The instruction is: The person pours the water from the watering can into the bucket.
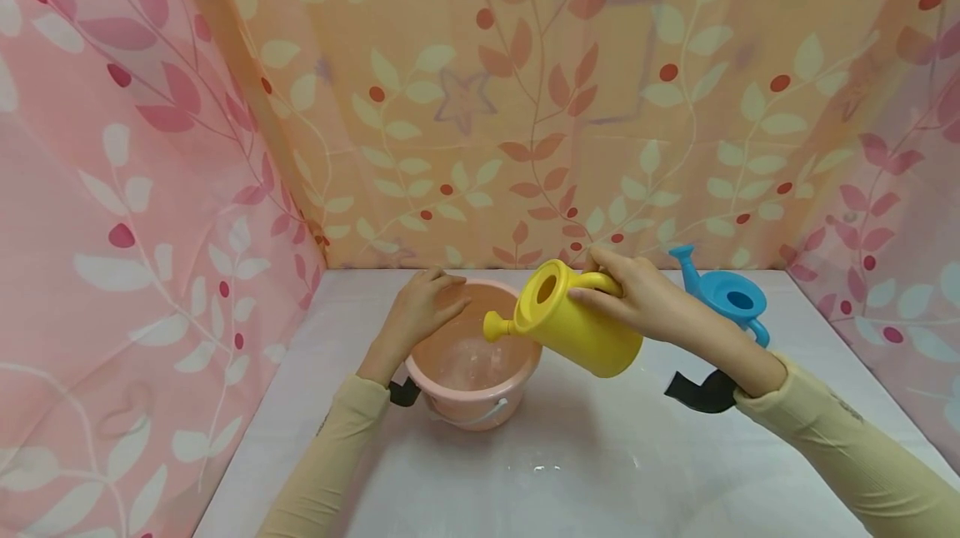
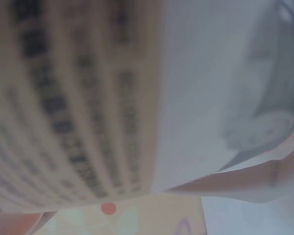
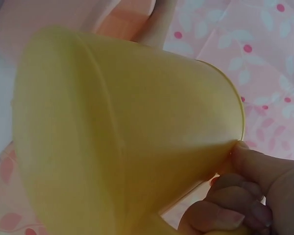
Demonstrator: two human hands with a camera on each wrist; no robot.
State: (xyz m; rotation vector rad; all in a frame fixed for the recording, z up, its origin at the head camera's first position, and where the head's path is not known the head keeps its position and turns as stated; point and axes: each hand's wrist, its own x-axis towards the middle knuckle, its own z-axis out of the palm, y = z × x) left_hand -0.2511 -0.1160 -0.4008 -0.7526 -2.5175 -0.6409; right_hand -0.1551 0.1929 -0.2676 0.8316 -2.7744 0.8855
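A pink bucket with a white handle stands on the white table; shiny, pale patches show inside it. My left hand holds its far left rim, thumb over the inside and fingers along the edge. My right hand grips the handle of a yellow watering can. The can tilts left, its round spout head over the bucket's opening; no stream shows. In the right wrist view the can's body and base fill the middle, with curled fingers at its handle. A blurred printed surface covers much of the left wrist view.
A blue watering can stands at the back right, beyond my right forearm. Small shiny wet spots lie on the white tabletop. Patterned cloth walls enclose the table at the back and both sides.
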